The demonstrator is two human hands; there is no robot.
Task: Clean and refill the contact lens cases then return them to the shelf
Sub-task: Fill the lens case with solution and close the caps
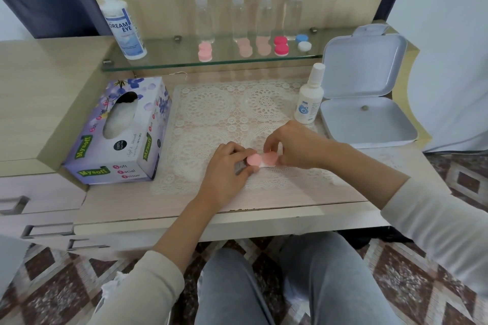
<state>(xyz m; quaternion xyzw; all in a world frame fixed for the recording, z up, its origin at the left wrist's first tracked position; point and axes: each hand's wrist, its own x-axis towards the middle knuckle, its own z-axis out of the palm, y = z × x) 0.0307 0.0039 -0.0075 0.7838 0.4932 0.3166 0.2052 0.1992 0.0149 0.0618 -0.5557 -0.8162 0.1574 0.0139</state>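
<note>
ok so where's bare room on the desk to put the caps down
The lace mat is bare between the tissue box and the small bottle. The glass shelf has a gap right of the big bottle; past it, cases and clear bottles crowd it.

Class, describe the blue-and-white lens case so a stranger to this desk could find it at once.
Find the glass shelf at the back of the desk, where four clear bottles stand. At its right end, beside the last bottle, lies the lens case. It alone has one blue cap and one white; its neighbour is a red case, the others pink or peach.
</note>
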